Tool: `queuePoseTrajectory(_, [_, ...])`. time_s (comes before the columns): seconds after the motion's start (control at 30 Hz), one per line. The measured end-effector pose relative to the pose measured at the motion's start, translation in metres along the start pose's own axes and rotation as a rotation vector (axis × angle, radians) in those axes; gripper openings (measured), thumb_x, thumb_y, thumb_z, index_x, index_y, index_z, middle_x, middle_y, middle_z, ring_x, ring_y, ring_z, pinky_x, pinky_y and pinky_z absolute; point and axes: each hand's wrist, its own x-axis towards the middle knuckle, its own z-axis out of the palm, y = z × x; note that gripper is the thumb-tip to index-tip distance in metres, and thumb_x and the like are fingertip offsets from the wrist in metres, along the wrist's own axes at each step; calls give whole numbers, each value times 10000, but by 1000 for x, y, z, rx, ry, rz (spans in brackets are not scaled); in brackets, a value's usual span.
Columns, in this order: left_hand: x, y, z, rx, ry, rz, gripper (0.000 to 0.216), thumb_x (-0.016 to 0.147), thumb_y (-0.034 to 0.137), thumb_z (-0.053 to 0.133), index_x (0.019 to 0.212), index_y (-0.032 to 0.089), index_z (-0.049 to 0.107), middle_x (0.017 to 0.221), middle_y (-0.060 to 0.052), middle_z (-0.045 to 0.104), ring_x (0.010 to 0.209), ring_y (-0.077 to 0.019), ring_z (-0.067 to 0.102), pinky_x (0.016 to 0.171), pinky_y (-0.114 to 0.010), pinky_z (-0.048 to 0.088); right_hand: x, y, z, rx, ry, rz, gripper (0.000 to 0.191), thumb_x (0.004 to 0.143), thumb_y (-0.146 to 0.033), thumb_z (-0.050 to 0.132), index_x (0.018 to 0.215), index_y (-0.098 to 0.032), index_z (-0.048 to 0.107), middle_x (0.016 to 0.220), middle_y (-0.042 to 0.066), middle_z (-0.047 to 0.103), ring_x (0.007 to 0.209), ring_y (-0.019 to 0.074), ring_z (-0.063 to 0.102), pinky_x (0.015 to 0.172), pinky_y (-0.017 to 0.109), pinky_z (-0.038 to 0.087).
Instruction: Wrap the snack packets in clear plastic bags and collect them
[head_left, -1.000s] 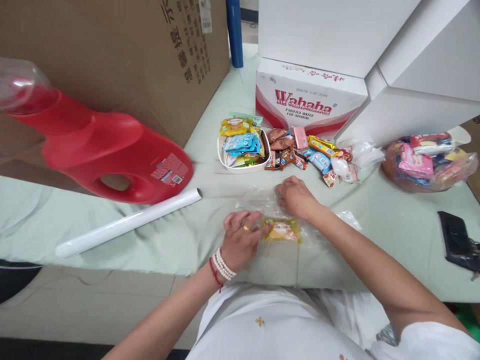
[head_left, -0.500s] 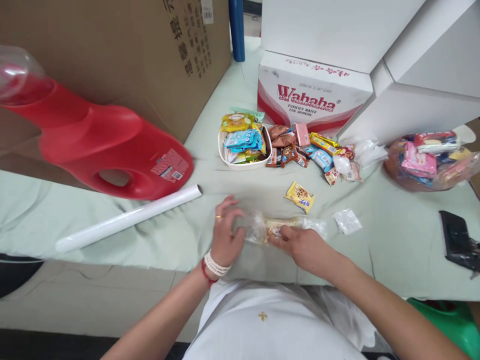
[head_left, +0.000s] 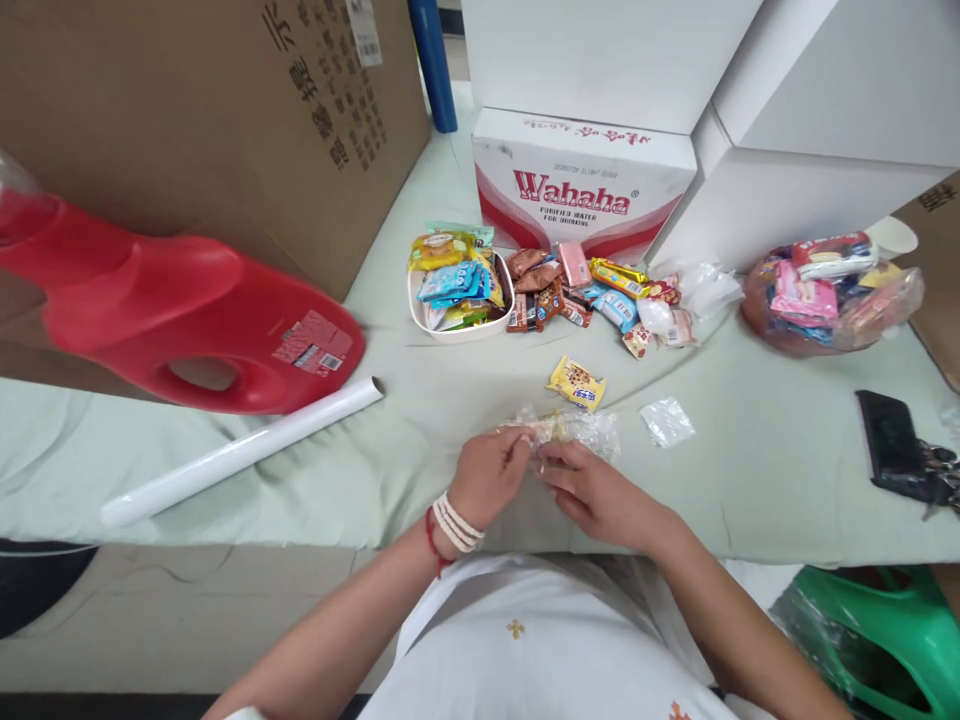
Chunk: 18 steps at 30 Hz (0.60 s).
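A crinkled clear plastic bag (head_left: 600,432) lies at the front of the table, with something yellowish inside that my fingers partly cover. My left hand (head_left: 491,472), wearing white and red bracelets, pinches the bag near its middle. Close beside it, my right hand (head_left: 604,497) has its fingers curled on the bag's near edge. Just beyond the bag rests a yellow cookie packet (head_left: 576,384). To the right is a small folded clear plastic bag (head_left: 667,422), apart from both hands.
Farther back stand a white tub (head_left: 457,333) of snacks, a pile of wrapped snacks (head_left: 540,290), a Wahaha carton (head_left: 577,200) and a filled bowl (head_left: 780,335). Left are a red jug (head_left: 187,300) and white tube (head_left: 247,452). A black pouch with keys (head_left: 892,440) lies right.
My left hand has moved right and closed on the bag near my right hand. The bag looks bunched up rather than stretched out. The view has shifted to the right.
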Motion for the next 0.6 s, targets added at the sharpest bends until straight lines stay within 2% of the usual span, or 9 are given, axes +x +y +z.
queuePoseTrajectory(0.07, [1,3,12,276,55,64,325,973,258,452,1023,219,771,949,-94,754,865,-243,687,767,-356,513,-9,11,1,14,211,99,365,1016,-191,473,1329,-258,647,1278,115,623,1172,239,591,1000,418,535])
queuePoseTrajectory(0.13, [2,3,18,461,117,108,282,971,252,491,993,249,772,907,-92,721,860,-255,649,755,-372,494,-14,20,2,-149,436,323,359,1007,-255,521,1349,-244,631,1248,144,606,1163,291,567,999,507,522])
queuePoseTrajectory(0.2, [4,1,19,545,224,120,222,937,303,586,1070,250,756,977,-111,699,943,-289,623,803,-413,493,-14,23,1,-348,526,506,351,951,-278,616,1290,-200,663,1303,195,550,1236,370,486,1024,607,470])
queuePoseTrajectory(0.27, [7,-4,17,570,321,105,410,864,387,692,1236,214,690,1176,-163,661,1119,-358,584,902,-492,491,-10,18,-1,-443,485,556,242,917,-224,632,1143,-181,707,1382,218,501,1317,411,405,1058,637,425])
queuePoseTrajectory(0.3, [9,-7,16,574,341,98,499,829,423,722,1269,196,663,1253,-185,631,1201,-390,553,947,-526,483,-7,12,-2,-444,456,559,193,919,-195,608,1083,-181,709,1399,212,493,1314,398,412,1056,606,435])
queuePoseTrajectory(0.37, [13,-11,14,581,305,109,446,806,460,722,1165,199,677,1264,-184,624,1275,-412,523,992,-549,474,2,-1,-4,-385,361,571,179,953,-183,537,1049,-198,687,1332,178,541,1179,322,522,970,481,500])
queuePoseTrajectory(0.43, [18,-13,13,592,230,105,294,833,450,667,1002,210,671,1141,-155,652,1174,-387,591,920,-506,507,13,-13,-2,-295,228,565,201,988,-201,483,1080,-216,661,1166,120,600,961,241,586,833,363,520])
queuePoseTrajectory(0.5, [22,-11,11,569,168,71,188,859,393,593,908,215,623,1014,-122,652,972,-327,650,775,-419,517,23,-20,3,-233,135,480,226,991,-182,462,1120,-220,645,1074,86,616,902,218,590,805,328,512])
queuePoseTrajectory(0.6, [27,-8,7,412,156,-5,93,823,318,535,787,233,526,822,-56,616,750,-246,614,632,-332,451,25,-20,16,-177,178,242,404,947,-165,504,1348,-172,550,1320,172,575,1180,277,558,987,427,504])
